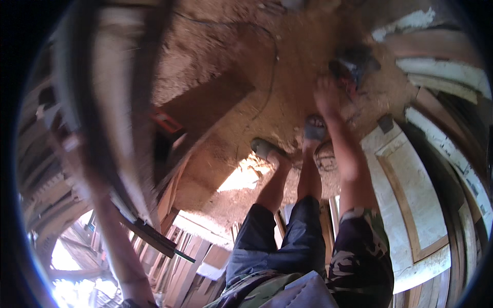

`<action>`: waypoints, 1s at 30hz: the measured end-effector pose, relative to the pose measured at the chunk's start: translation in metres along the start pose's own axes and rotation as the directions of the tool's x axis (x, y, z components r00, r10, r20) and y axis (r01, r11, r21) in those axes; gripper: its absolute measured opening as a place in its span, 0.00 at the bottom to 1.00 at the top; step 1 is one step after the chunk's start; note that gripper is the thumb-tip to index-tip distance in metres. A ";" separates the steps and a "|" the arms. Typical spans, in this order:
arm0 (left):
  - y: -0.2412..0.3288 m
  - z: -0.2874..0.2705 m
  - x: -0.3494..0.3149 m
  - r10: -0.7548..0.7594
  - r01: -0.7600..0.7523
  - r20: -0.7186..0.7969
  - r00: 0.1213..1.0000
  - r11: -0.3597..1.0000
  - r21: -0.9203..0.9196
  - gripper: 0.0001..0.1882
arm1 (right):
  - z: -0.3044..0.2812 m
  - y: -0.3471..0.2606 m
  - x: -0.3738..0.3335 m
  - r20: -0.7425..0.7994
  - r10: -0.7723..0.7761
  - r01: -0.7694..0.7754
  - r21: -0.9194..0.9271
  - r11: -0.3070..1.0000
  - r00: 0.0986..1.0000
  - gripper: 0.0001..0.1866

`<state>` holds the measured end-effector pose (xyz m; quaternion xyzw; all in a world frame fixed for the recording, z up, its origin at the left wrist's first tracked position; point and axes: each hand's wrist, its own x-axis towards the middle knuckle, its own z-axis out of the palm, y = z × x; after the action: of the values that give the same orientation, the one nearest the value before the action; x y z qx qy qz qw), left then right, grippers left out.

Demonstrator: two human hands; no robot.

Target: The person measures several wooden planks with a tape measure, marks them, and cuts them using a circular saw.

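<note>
My left hand (72, 143) reaches out at the far left, beside a long dark board (84, 87). Motion smears its fingers, and a small dark-and-grey thing (48, 110) blurs just beyond them; I cannot tell whether it is held. My right hand (326, 96) stretches forward over the dirt floor, its blurred fingers looking extended with nothing visible in them. Just past it, to the right, lies a dark object with red parts (354, 71), perhaps a power tool, too blurred to name. Whether the hand touches it is unclear.
A brown wooden bench (205, 105) with an orange-red item (167, 121) stands left of centre. A dark cable (276, 49) crosses the floor. A pale framed panel (411, 190) leans at the right among boards. More wood strips (187, 267) stand behind my legs.
</note>
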<state>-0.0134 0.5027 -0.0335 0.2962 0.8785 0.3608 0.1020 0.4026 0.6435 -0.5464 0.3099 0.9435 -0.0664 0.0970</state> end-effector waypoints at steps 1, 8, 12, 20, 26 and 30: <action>0.012 0.027 0.000 0.143 -0.160 0.093 0.985 0.961 0.224 0.47 | -0.001 -0.005 -0.040 -0.094 0.156 -0.150 0.073 0.986 0.983 0.25; 0.057 0.026 -0.028 0.110 -0.088 -0.001 0.994 0.796 0.599 0.53 | -0.162 -0.121 -0.258 0.368 0.125 -0.301 0.471 0.830 0.921 0.25; 0.118 -0.014 -0.042 0.296 -0.255 -0.026 0.955 0.861 0.441 0.50 | -0.268 -0.106 -0.308 0.461 0.159 -0.426 0.564 0.707 0.873 0.26; 0.240 -0.167 -0.144 0.537 -0.538 -0.106 0.837 0.843 0.017 0.54 | -0.503 -0.068 -0.266 -0.060 0.279 -0.112 0.819 0.562 0.959 0.41; 0.247 -0.223 -0.227 0.648 -0.565 0.106 0.754 0.723 -0.397 0.58 | -0.669 -0.165 -0.251 -0.587 0.068 0.369 0.590 0.719 0.807 0.61; 0.204 -0.242 -0.258 0.639 -0.411 0.137 0.757 0.629 -0.660 0.58 | -0.707 -0.226 -0.234 -0.563 -0.221 0.580 0.608 0.543 0.797 0.60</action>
<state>0.1899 0.3258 0.2737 0.5568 0.5572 0.5692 0.2356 0.3524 0.4601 0.2081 0.0968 0.8694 -0.4053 -0.2653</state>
